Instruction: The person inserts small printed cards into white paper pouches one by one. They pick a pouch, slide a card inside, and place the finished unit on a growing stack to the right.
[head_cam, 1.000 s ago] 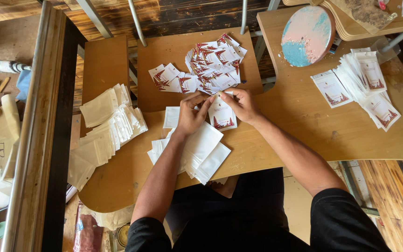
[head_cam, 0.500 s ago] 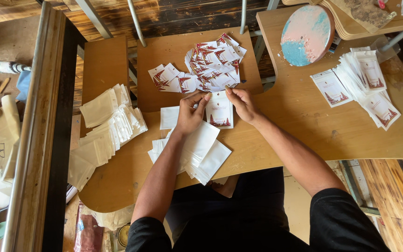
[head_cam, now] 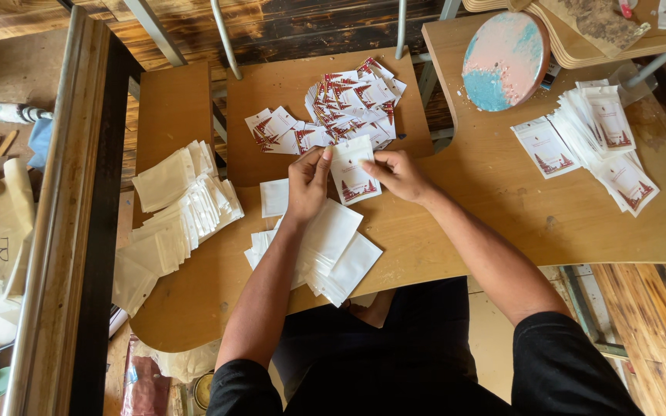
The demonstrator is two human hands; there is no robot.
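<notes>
A round pink and blue board (head_cam: 505,60) leaned at the table's far right. Blank white pouches (head_cam: 179,208) lay fanned out left.

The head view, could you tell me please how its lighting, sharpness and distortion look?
Head view: soft, even light with faint shadows and no glare on the wooden table; the printed card between the left hand and right hand is sharp; straight edges bow slightly toward the frame's borders, a wide-angle effect.

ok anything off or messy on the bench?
Nothing damaged or spilled. Card pile is a loose heap, not stacked. Both hands, left hand and right hand, hold one pouch. Round disc has patchy worn paint.
</notes>
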